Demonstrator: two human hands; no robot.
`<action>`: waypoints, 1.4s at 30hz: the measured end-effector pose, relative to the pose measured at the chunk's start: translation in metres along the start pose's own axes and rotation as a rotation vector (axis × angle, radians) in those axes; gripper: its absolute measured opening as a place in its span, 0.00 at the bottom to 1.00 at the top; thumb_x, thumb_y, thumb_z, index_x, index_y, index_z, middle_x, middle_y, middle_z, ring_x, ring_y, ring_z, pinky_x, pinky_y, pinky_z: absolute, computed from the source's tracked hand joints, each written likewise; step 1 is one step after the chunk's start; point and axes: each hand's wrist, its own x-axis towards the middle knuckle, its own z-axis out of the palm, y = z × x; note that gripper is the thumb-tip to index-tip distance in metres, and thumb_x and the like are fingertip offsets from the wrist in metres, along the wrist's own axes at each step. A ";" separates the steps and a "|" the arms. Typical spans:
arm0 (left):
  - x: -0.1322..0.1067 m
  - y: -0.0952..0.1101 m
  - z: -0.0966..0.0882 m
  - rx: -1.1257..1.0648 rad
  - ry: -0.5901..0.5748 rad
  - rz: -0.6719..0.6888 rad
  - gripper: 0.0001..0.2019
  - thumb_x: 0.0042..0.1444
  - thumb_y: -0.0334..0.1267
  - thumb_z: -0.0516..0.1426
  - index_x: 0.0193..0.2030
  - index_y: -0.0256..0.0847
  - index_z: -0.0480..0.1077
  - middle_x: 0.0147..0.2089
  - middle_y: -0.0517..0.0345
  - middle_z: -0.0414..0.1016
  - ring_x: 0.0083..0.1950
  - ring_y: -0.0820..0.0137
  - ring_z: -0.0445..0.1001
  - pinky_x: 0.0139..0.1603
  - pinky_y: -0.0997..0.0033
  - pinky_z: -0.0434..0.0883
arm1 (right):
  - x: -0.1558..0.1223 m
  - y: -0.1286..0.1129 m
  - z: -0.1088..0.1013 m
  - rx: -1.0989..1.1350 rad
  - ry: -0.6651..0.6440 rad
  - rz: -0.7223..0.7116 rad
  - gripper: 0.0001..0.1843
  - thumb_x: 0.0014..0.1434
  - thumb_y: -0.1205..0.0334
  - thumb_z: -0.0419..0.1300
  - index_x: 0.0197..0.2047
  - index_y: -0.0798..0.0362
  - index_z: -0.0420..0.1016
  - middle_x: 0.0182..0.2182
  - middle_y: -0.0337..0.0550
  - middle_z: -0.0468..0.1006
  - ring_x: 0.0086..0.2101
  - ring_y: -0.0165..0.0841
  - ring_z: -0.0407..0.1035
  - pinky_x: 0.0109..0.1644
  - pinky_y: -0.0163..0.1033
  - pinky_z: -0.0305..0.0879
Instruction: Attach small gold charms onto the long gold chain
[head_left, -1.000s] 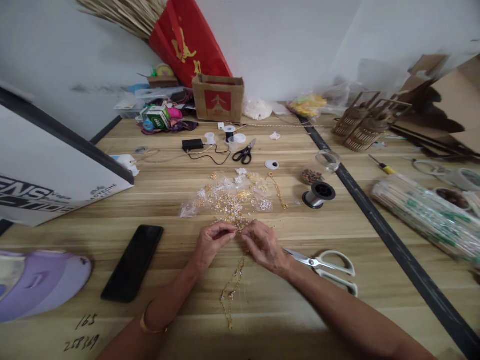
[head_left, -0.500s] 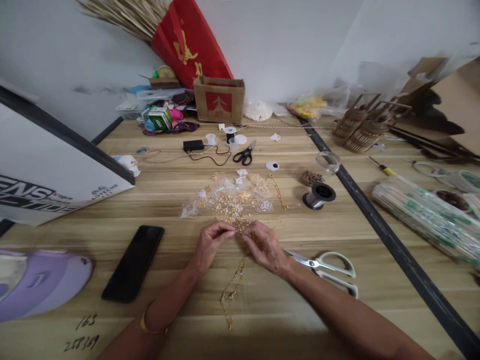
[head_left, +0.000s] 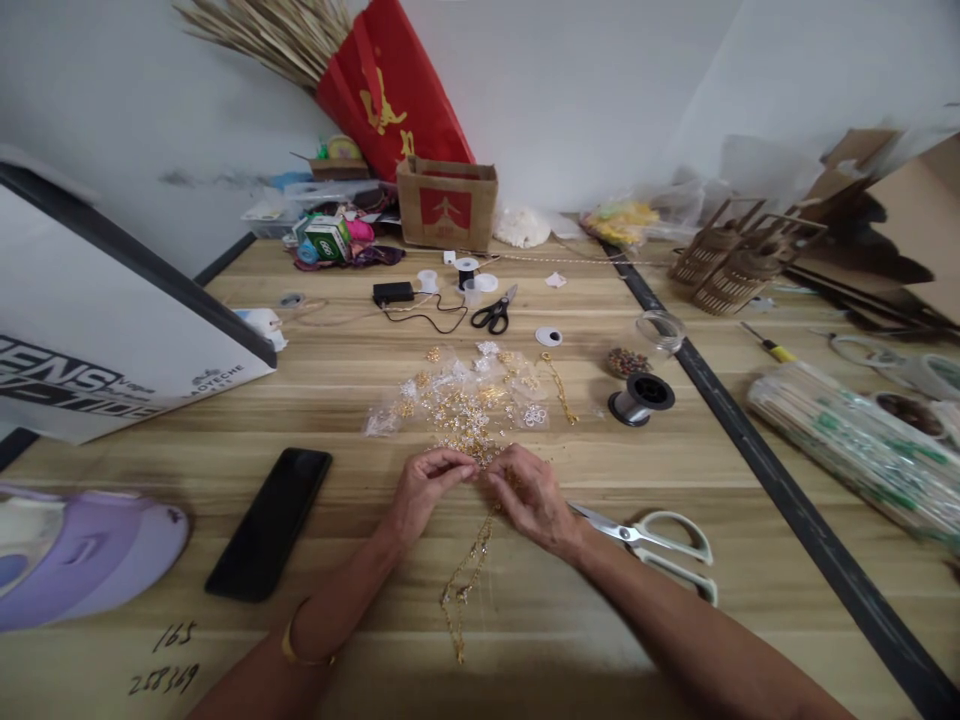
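Observation:
Both hands meet at the near edge of a heap of small gold and clear beads (head_left: 469, 415) on the wooden table. My left hand (head_left: 431, 490) is pinched, thumb against forefinger; whatever is between the tips is too small to make out. Close beside it, my right hand (head_left: 529, 500) is closed too, with the gold chain (head_left: 466, 578) running out from under its fingers toward me. Small clear beads hang along this chain, and its lower end lies on the table. Light-handled scissors (head_left: 652, 540) rest beside my right wrist.
Left of my hands lie a black phone (head_left: 270, 525) and a purple visor (head_left: 97, 555). Beyond the beads are black scissors (head_left: 493, 312) and another gold chain (head_left: 559, 388). A wire spool (head_left: 640, 398) and a tipped jar of beads (head_left: 630, 360) stand to the right.
The view has shifted slightly, so most things sit a little farther right. My hands keep nearly the same pinched pose, with the chain still hanging from the right one.

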 end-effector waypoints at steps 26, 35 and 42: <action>0.000 0.001 0.001 -0.003 -0.019 0.008 0.08 0.43 0.37 0.65 0.30 0.36 0.78 0.31 0.54 0.81 0.33 0.67 0.78 0.39 0.69 0.74 | -0.002 0.003 0.001 -0.071 -0.021 -0.011 0.04 0.61 0.66 0.53 0.35 0.52 0.68 0.28 0.43 0.72 0.31 0.33 0.66 0.36 0.39 0.64; 0.000 0.004 0.002 0.024 -0.019 0.028 0.06 0.43 0.35 0.65 0.29 0.37 0.78 0.30 0.54 0.81 0.33 0.68 0.77 0.38 0.70 0.73 | -0.003 0.004 0.002 -0.072 -0.016 -0.014 0.03 0.61 0.66 0.53 0.36 0.52 0.68 0.29 0.43 0.73 0.31 0.33 0.66 0.36 0.39 0.64; -0.001 0.005 0.002 0.034 -0.020 0.030 0.06 0.42 0.35 0.65 0.29 0.37 0.78 0.30 0.54 0.81 0.33 0.68 0.77 0.38 0.71 0.72 | -0.003 0.003 0.001 -0.074 -0.030 -0.002 0.04 0.62 0.65 0.53 0.37 0.52 0.69 0.29 0.43 0.73 0.31 0.33 0.67 0.36 0.39 0.64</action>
